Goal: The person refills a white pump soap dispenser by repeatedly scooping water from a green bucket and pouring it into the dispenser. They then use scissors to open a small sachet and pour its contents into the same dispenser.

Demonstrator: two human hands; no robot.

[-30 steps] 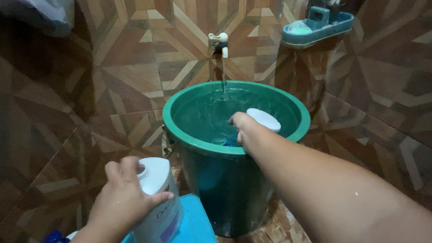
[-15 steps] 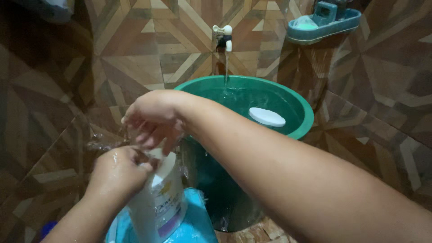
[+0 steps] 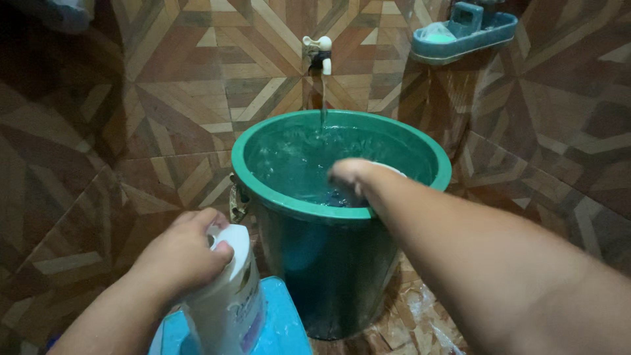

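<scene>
— Head view: what is the left hand point(image 3: 181, 253) doing?
— Fingers curled over the top of a white bottle point(image 3: 227, 296) standing on a blue stool point(image 3: 286, 325).
— And the right hand point(image 3: 351, 174)?
— Over the water in the green bucket point(image 3: 342, 210), under the tap point(image 3: 319, 52); its grip is blurred, can't tell.

The walls point(image 3: 164, 85) are covered in brown tiles with a geometric star pattern, dimly lit and darker at the left of the frame. A white tap point(image 3: 319, 52) is fixed at the upper centre, and a blue soap shelf point(image 3: 463, 33) is mounted at the upper right.
</scene>
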